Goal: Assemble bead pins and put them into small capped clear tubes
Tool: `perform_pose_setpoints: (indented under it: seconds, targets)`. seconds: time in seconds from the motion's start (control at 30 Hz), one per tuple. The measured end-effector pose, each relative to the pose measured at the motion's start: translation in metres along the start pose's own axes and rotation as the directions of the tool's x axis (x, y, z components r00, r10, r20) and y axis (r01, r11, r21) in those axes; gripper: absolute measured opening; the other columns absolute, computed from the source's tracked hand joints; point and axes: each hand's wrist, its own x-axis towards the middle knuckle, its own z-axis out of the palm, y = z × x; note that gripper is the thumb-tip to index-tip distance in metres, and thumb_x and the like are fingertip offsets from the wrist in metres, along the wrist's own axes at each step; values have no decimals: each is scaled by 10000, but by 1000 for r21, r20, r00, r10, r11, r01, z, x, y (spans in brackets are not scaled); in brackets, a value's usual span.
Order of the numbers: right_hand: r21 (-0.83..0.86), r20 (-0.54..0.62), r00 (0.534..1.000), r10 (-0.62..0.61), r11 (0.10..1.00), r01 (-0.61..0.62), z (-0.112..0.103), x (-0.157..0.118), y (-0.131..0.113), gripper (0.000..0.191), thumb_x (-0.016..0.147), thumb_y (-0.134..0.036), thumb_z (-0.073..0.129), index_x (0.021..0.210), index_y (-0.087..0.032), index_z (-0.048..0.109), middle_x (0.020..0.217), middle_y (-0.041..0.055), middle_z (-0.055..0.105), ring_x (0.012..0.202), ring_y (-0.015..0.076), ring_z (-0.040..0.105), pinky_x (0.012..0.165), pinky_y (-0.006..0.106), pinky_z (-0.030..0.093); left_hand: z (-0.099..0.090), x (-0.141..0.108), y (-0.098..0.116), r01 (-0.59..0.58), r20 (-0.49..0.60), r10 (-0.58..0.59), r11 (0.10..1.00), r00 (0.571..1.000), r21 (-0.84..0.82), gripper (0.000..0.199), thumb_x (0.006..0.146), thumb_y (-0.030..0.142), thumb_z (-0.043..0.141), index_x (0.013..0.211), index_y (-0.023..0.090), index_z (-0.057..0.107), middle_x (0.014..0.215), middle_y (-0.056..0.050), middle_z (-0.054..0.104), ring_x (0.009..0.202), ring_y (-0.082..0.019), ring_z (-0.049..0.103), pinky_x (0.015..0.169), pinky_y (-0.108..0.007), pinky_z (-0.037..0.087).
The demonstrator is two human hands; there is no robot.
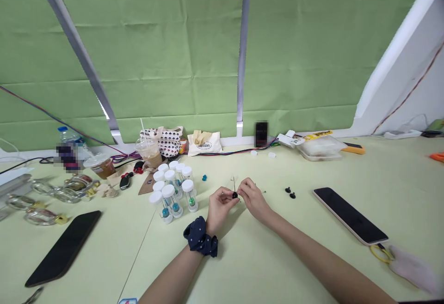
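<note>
My left hand [219,208], a dark blue dotted scrunchie [200,237] on its wrist, pinches a small black piece [235,195]. From that piece a thin dark rod [234,183] rises upright. Close against its right side, my right hand [255,198] has its fingertips pressed together; whatever they hold is too small to make out. To the left stand several clear vials with white caps [188,185], blue and green pieces inside. A small teal piece [204,178] lies behind my left hand. Two small black pieces [292,195] rest to the right of my right hand.
One phone [350,215] lies at the right, another [64,248] at the left. An iced drink cup [149,152], a cloth pouch [204,144] and a plastic box [319,148] line the back. Several clear glass-like items [71,193] sit far left. Cables run along the back edge.
</note>
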Motion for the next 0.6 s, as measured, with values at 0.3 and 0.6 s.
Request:
perform_pose_setpoints:
  seconds: [0.3,0.6]
  targets:
    - [-120,94,994,48,992,-36,-2,-3,2,261,914,-249,332,692,-217,465,698,0,476,586,131,437,550,247,345,0,-2,-5,13,-6,-13,1000,1000,13,237,621,261,749,744,153,578,780,-29,584,686,-134,576,653,-274,472]
    - [9,74,997,6,1000,-7,-4,0,5,119,890,-209,346,801,-210,425,763,31,487,677,163,472,613,286,400,-2,0,0,53,-36,-55,998,998,-32,278,589,261,769,740,146,567,789,-31,612,629,-106,578,609,-238,461]
